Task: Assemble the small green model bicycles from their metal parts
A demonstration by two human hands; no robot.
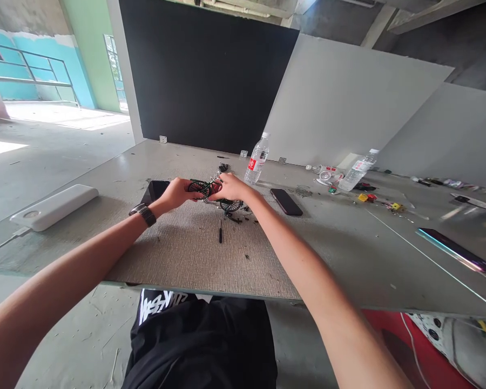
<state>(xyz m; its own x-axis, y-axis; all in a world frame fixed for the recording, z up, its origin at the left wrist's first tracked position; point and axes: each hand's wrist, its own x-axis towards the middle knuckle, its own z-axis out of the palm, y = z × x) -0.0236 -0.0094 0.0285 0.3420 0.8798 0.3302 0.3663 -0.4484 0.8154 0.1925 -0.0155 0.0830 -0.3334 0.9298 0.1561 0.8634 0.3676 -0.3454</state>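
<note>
A small dark green model bicycle (216,195) sits on the grey table (178,254), held between both hands. My left hand (179,192), with a watch on its wrist, is closed round the wheel at the left end. My right hand (231,187) is closed over the frame's middle and top; the other wheel (231,205) shows just below it. A thin black screwdriver (220,230) lies on the table just in front of the model, with several tiny dark parts scattered beside it.
A black tray (154,189) lies behind my left hand. A white power bank (54,206) sits at the left. A dark phone (286,201), two water bottles (256,158) (358,170), small coloured parts (366,198) and another phone (456,249) lie to the right. Panels stand behind the table.
</note>
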